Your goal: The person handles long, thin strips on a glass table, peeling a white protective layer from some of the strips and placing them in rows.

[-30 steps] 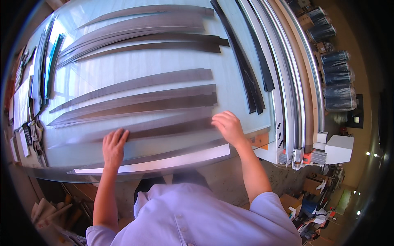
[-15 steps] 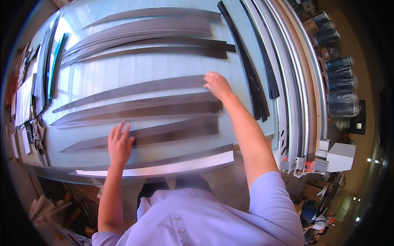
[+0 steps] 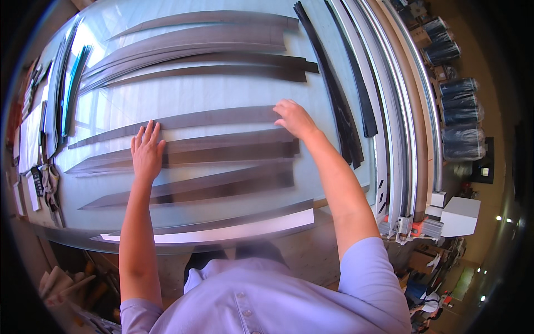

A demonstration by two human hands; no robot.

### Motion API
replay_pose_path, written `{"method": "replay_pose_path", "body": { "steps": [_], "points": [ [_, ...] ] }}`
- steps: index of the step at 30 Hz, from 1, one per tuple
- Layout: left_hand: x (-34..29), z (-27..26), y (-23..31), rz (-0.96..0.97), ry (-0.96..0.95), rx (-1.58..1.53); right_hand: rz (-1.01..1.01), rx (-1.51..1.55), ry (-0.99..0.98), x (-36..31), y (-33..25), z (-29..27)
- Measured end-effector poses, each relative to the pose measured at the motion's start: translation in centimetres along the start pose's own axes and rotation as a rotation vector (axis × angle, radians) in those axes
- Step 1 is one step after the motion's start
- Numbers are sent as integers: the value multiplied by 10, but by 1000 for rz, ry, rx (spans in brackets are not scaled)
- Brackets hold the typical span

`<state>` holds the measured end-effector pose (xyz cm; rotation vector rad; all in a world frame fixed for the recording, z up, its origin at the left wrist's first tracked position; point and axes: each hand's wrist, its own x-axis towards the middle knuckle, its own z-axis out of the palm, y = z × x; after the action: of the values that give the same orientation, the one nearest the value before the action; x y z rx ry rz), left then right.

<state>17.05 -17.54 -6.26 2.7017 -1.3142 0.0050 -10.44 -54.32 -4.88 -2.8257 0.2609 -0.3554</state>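
A long grey strip (image 3: 222, 115), thin and tapering to a point at its left, lies across the pale table top (image 3: 222, 92). My right hand (image 3: 296, 118) has its fingers bent together on the wide right end of this strip. Farther left, my left hand (image 3: 147, 151) is spread flat, its stretched fingertips touching the same strip. Just nearer to me are more grey-brown strips (image 3: 233, 146), partly overlapping, and my left palm is over them. Another overlapping pair of strips (image 3: 239, 179) lies closer still. By the front edge rests a dark strip with a white band (image 3: 233, 227).
Several layered grey strips (image 3: 194, 42) lie at the far side. Black strips (image 3: 334, 89) run along the right, beside long metal rails (image 3: 409, 111). At the left are teal and dark strips (image 3: 75, 92) and a glove (image 3: 50, 181). Plastic-wrapped rolls (image 3: 461, 111) stand beyond the rails.
My left hand has moved away from me and slightly left, from above the nearer strips to the tapering strip. My right hand stays at that strip's right end, almost unmoved.
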Motion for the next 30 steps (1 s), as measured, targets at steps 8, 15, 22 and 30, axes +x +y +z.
{"method": "replay_pose_path", "body": {
  "steps": [8, 15, 22, 30],
  "points": [
    [3, -2, 1, 3, -8, -46, 60, -154, 35, 1, 4, 3],
    [1, 0, 2, 6, 41, -65, 54, -246, 429, 24, -20, -7],
    [0, 0, 1, -1, 10, -46, 74, -251, 400, 17, -24, -5],
    [2, -4, 5, -26, -15, -91, 198, -208, 382, 20, -52, -24]
  ]
}}
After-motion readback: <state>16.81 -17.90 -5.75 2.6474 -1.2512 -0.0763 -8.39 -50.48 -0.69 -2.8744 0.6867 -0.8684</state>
